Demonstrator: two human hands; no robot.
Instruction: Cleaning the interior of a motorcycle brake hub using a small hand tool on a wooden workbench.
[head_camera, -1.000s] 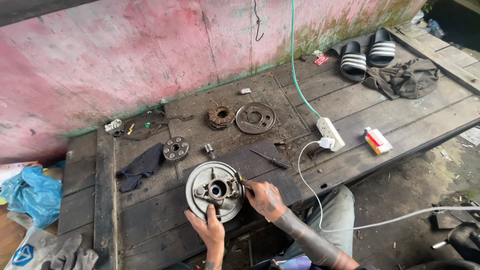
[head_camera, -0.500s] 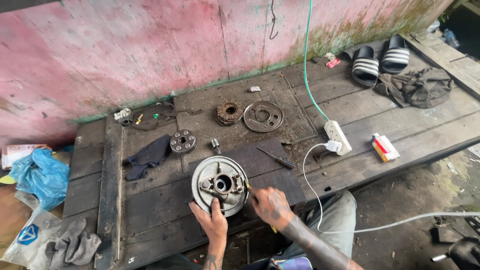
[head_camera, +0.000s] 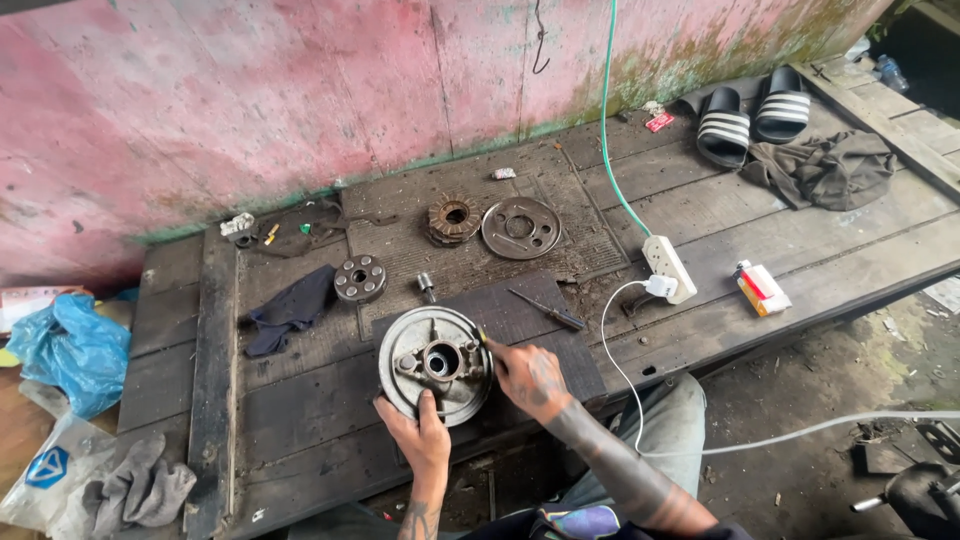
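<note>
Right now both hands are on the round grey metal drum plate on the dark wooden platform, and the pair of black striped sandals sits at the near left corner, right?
Not quite. In the head view the pair of black striped sandals sits at the far right, by the pink wall. Both the left hand and right hand are on the round grey metal drum plate.

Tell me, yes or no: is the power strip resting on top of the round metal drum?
No, the white power strip lies on the wooden planks, apart from the drum.

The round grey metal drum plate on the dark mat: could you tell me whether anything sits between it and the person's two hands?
Nothing visible does. The left hand already rests on the near rim of the round grey metal drum plate, and the right hand touches its right edge with a small tool.
</note>
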